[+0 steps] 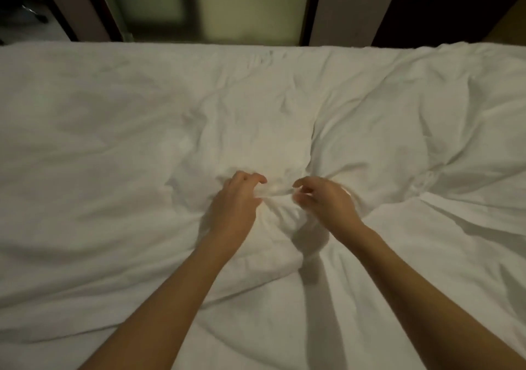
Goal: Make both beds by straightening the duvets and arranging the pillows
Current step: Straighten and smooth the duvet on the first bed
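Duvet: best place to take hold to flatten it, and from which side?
Probably the bunched ridge of the white duvet, from the near side. Creases fan out from that knot, so the slack gathers there. The left hand and right hand already flank it, fingers curled; whether either grip has closed on cloth is unclear.

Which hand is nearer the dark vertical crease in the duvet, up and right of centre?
Right. The right hand lies just below the crease; the left hand is farther off, down-left.
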The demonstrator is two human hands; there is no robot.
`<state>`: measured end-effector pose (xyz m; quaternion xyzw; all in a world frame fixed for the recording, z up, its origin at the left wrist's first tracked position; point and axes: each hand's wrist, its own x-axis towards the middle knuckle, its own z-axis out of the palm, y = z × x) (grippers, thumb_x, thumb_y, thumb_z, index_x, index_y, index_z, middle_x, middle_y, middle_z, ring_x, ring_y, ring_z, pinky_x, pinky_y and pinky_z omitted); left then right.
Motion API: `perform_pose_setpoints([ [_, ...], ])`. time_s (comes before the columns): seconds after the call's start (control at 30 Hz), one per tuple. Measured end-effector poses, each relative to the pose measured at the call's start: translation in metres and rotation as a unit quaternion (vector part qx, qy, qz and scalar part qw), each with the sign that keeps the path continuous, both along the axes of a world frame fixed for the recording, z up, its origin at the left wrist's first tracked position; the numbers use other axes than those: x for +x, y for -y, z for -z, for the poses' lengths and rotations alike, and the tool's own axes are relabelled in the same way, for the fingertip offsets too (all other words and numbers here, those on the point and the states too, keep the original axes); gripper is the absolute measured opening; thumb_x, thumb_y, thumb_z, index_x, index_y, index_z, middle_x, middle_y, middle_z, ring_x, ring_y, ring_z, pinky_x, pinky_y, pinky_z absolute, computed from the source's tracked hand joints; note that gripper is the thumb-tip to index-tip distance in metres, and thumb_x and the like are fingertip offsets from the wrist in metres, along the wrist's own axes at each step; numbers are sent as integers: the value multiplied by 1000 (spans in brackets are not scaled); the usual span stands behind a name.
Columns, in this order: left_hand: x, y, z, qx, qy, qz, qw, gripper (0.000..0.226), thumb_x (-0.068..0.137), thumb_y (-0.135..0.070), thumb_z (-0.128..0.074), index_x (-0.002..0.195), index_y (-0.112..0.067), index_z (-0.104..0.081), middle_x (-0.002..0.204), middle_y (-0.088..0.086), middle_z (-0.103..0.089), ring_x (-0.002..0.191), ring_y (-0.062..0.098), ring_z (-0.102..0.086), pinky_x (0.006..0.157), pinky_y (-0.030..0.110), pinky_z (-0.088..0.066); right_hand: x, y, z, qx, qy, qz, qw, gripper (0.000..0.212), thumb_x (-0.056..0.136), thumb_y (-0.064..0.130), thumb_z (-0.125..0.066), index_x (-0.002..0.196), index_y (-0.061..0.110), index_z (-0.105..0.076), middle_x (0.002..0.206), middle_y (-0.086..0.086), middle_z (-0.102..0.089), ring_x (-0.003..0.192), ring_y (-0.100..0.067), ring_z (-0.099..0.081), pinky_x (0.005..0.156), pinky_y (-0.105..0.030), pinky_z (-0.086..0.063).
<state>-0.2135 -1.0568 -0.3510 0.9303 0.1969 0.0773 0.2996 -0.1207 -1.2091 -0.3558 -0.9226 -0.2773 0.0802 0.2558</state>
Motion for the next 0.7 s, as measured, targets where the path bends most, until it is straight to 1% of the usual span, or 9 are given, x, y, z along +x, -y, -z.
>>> perform_pose_setpoints([
  [0.1, -37, 14, 31, 119, 117, -20, 986, 14, 79, -10, -65, 91, -18, -68, 96, 3, -60, 85, 20, -53, 68, 34, -47, -23, 15, 31, 76, 109, 9, 991, 24, 82, 13, -70, 106, 11, -65, 108, -9, -61, 100, -25, -53, 84, -30, -39],
  [0.13, -53, 21, 39, 136, 140, -17, 981, 10, 81, -15, -61, 88, -17, -68, 91, 3, -60, 81, 19, -51, 66, 32, -44, -36, 24, 34, 109, 161, 13, 981, 19, 82, 14, -68, 101, 9, -64, 103, -10, -60, 97, -23, -50, 83, -30, -38],
  [0.2, -81, 31, 56, 131, 147, 7, 981, 16, 86, -23, -56, 90, -17, -70, 92, 1, -63, 83, 19, -53, 71, 33, -43, -57, 40, 41, 139, 215, -2, 967, 15, 84, 22, -61, 93, 10, -65, 95, -9, -59, 92, -20, -46, 81, -29, -34],
  [0.3, -99, 35, 80, 128, 110, 53, 984, 28, 87, -36, -56, 99, -18, -73, 104, 1, -69, 97, 19, -59, 89, 35, -43, -63, 51, 59, 92, 154, -76, 981, 27, 83, 39, -57, 96, 18, -70, 99, 0, -64, 100, -19, -51, 96, -36, -33],
  [0.37, -98, 35, 86, 116, 99, 50, 987, 35, 85, -42, -57, 99, -16, -74, 104, 1, -71, 100, 17, -60, 93, 35, -42, -57, 49, 70, 46, 96, -127, 986, 43, 80, 54, -54, 106, 23, -69, 111, 6, -63, 114, -16, -46, 109, -45, -24],
  [0.43, -96, 34, 85, 89, 93, 38, 991, 39, 81, -48, -58, 92, -15, -76, 100, -1, -73, 99, 14, -61, 92, 31, -42, -50, 45, 79, 33, 67, -154, 985, 51, 76, 61, -52, 109, 27, -69, 121, 7, -60, 123, -13, -39, 113, -52, -18],
  [0.5, -98, 32, 83, 73, 79, 45, 993, 39, 77, -50, -59, 86, -17, -77, 97, -4, -74, 96, 10, -62, 91, 25, -41, -45, 42, 86, 41, 54, -170, 983, 45, 76, 59, -53, 101, 27, -73, 123, 6, -60, 125, -13, -39, 112, -57, -18],
  [0.6, -109, 33, 83, 73, 68, 50, 994, 32, 80, -44, -58, 80, -18, -77, 91, -6, -74, 87, 11, -66, 80, 20, -44, -47, 41, 95, 67, 70, -168, 981, 33, 78, 48, -57, 79, 21, -75, 113, 1, -65, 116, -14, -46, 107, -61, -23],
  [0.7, -119, 37, 82, 69, 58, 21, 996, 26, 82, -35, -56, 77, -18, -76, 80, -6, -73, 74, 13, -67, 69, 19, -44, -57, 40, 99, 87, 81, -143, 983, 33, 80, 45, -55, 71, 17, -71, 92, 4, -65, 99, -8, -52, 110, -53, -22],
])
